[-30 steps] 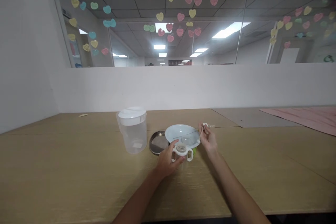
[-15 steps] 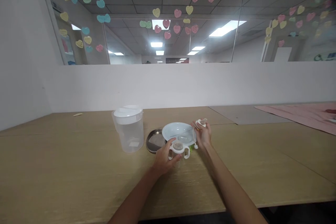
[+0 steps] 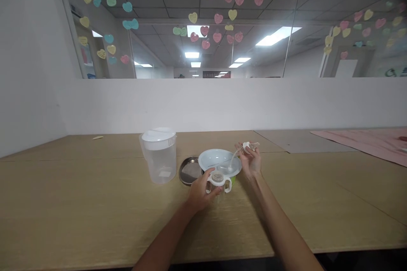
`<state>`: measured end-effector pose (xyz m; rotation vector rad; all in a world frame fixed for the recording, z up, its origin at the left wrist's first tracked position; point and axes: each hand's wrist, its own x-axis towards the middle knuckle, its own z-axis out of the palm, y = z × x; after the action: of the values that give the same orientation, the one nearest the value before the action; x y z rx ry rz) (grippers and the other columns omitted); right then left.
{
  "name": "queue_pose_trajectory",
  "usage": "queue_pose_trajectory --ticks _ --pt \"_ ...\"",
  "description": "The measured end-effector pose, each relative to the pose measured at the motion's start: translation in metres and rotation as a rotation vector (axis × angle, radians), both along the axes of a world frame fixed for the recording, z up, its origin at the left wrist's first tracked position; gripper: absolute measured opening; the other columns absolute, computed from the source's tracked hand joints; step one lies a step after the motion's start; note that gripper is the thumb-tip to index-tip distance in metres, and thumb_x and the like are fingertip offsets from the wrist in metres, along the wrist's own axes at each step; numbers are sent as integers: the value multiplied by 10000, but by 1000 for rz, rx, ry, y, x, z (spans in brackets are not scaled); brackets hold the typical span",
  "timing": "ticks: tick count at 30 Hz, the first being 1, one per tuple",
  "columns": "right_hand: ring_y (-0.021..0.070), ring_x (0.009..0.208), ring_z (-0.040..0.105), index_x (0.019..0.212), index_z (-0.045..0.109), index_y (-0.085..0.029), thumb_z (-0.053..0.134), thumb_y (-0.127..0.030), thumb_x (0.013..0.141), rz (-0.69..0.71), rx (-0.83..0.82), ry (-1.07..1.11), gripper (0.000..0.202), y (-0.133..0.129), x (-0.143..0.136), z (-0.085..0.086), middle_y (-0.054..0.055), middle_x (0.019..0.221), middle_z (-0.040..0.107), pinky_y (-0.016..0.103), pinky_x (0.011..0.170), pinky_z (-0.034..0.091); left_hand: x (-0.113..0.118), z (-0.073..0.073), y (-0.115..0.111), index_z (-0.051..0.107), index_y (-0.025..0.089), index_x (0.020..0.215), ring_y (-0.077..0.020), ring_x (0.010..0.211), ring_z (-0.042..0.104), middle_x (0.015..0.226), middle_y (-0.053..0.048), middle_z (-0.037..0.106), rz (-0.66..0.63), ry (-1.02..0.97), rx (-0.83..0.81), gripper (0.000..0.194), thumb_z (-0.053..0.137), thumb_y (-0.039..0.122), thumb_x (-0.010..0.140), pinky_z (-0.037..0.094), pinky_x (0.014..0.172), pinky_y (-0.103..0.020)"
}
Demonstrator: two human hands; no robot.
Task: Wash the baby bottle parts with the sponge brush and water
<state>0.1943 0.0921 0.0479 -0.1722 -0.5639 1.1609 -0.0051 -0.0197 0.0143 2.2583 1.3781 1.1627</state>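
Observation:
My left hand point(image 3: 201, 191) is wrapped round a clear bottle point(image 3: 218, 179) with a white collar and white side handles; its top opening faces up. My right hand point(image 3: 251, 162), raised at the right of the bowl, holds a small white cap point(image 3: 246, 147) with a clear spout. From the cap a pale tube point(image 3: 234, 155) hangs toward the bowl. The light blue bowl point(image 3: 209, 156) stands just behind the bottle, with a clear item inside and something green beneath its right side. A round metal tray point(image 3: 188, 171) lies left of the bowl, partly hidden by it.
A clear plastic pitcher point(image 3: 162, 163) with a white lid stands left of the tray. A pink cloth point(image 3: 356, 140) lies at the back right of the wooden table point(image 3: 95, 203). Behind the table, a white wall point(image 3: 203, 103) carries a window with heart-shaped notes.
My right hand has turned the cap, so its spout points right, and the tube now swings left over the bowl. The whole view has shifted slightly. My left hand still holds the bottle.

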Motion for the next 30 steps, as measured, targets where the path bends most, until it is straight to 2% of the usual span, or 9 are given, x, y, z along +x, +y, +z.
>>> queue_pose_trajectory --ticks 2,5,7,10,15,20,23,27,30 --pt "151 854 649 853 548 -230 733 -122 541 -14 -5 -20 379 2 1 -2 -64 789 632 386 889 509 0 -1 1 412 210 1293 -236 1032 579 1200 -73 597 -6 -5 22 605 545 515 788 441 894 -342" --pt "139 796 654 881 550 -229 751 -139 510 -72 -29 -100 432 5 -1 -7 -66 805 624 326 820 524 -1 -2 2 416 205 1290 -222 923 612 1132 -72 628 5 14 14 607 538 527 790 463 842 -343" --pt "136 771 651 902 554 -224 760 -158 494 -120 -56 -199 462 7 -5 -12 -60 808 624 288 760 520 -1 -2 2 415 203 1292 -213 865 617 1094 -71 639 12 30 11 617 531 543 790 470 814 -344" --pt "154 773 646 922 563 -219 771 -202 487 -158 -81 -398 483 7 -10 -18 -48 806 631 270 719 496 -1 -1 2 421 210 1289 -213 893 610 1102 -67 635 11 25 22 608 530 541 791 461 837 -339" --pt "190 779 635 935 580 -208 779 -291 494 -81 -26 -718 491 2 -15 -22 -11 818 643 290 721 470 0 -1 2 417 203 1292 -207 875 612 1097 -69 634 -1 22 16 608 530 533 794 461 829 -330" --pt "171 746 603 940 596 -203 751 -298 499 -35 -22 -978 477 2 -18 -25 -17 810 639 285 695 466 0 -1 2 416 195 1294 -188 800 615 1045 -64 647 1 26 -8 614 528 534 794 476 775 -306" --pt "155 698 597 951 598 -201 721 -281 512 -41 -39 -1014 464 2 -19 -27 -26 788 635 286 683 477 0 -1 2 421 203 1288 -188 823 618 1092 -65 636 -7 18 -10 597 527 527 799 476 774 -300" --pt "144 675 586 948 597 -203 709 -273 511 -13 -60 -951 457 0 -20 -29 -26 790 621 287 642 510 0 0 1 430 203 1280 -207 909 614 1156 -71 615 -11 12 -4 588 525 528 800 471 808 -306" --pt "150 677 586 1009 586 -207 695 -315 561 -23 -38 -988 474 -2 -20 -29 -8 824 621 304 620 526 2 3 0 446 214 1268 -224 981 601 1188 -67 605 13 26 -3 600 548 545 778 461 844 -321"
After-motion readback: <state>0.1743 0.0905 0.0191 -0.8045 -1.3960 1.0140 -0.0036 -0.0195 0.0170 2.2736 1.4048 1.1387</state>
